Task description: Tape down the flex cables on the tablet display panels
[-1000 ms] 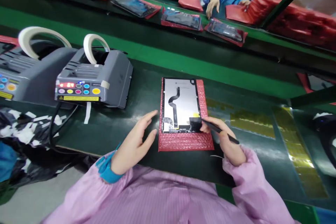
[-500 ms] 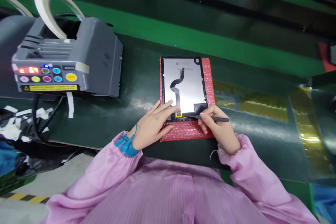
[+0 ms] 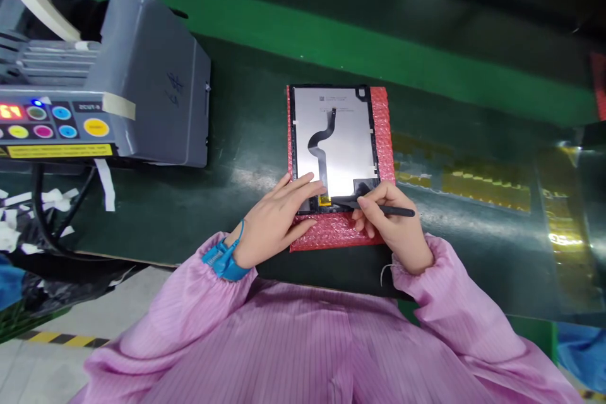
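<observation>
A tablet screen panel (image 3: 348, 145) lies back-up on a red bubble-wrap pad (image 3: 384, 120), with a black flex cable (image 3: 319, 142) curving down its silver back. My left hand (image 3: 277, 221) rests flat with fingers apart on the panel's lower left corner. My right hand (image 3: 391, 227) is closed on a thin black tool (image 3: 383, 208). The tool's tip touches the panel's bottom edge near a small yellow tab (image 3: 324, 201).
A grey tape dispenser (image 3: 108, 95) with coloured buttons and a white tape roll stands at the left, with cut tape scraps (image 3: 14, 233) beside it. Yellow tape strips (image 3: 492, 183) are stuck to the dark mat on the right. A green belt (image 3: 379, 57) runs behind.
My left hand moved from beside the pad onto the panel's lower left corner. The tool tip shifted left along the bottom edge. The view tilted down and closer.
</observation>
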### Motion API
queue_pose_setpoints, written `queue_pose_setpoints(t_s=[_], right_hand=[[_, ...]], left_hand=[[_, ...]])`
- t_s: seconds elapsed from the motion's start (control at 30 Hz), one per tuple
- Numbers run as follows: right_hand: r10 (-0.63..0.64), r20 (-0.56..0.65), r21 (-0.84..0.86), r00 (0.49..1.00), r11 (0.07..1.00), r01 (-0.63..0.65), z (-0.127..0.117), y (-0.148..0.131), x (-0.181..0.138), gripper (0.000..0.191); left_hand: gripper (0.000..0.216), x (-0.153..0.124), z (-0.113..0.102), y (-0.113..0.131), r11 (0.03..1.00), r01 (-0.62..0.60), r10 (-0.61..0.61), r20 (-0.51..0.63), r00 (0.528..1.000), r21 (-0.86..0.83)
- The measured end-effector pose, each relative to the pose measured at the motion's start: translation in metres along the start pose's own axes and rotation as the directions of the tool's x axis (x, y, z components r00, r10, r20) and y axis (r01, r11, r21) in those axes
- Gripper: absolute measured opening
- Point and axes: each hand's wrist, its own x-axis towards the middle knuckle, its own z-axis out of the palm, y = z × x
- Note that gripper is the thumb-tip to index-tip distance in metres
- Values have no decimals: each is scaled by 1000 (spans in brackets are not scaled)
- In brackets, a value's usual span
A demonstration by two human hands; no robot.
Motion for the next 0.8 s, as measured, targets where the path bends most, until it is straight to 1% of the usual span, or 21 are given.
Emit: queue_pose_setpoints(t_s=[0.17, 0.37, 0.53, 0.63, 0.7, 0.8], right_hand=[[13, 2, -22, 1000, 1000, -13, 0, 1, 0, 28], [22, 0, -43, 1000, 999, -22, -2, 1, -1, 29], [31, -3, -66, 1000, 997, -31, 0, 1, -1, 31], [41, -5, -77, 999, 996, -41, 0, 0, -2, 32], [37, -34, -71, 999, 997, -40, -4, 0, -2, 33], [10, -126, -5, 992, 1000, -11, -11, 0, -1, 36]], left_hand=[[49, 1, 0, -1, 1000, -3, 3, 9, 1000, 8], [54, 1, -1, 0, 1000, -18, 18, 8, 1000, 13], [37, 2, 0, -5, 996, -84, 81, 53, 995, 41], [32, 2, 0, -8, 989, -111, 104, 75, 992, 95], [34, 2, 1, -7, 984, -118, 108, 78, 991, 136], [36, 3, 5, -2, 976, -106, 93, 79, 993, 191]])
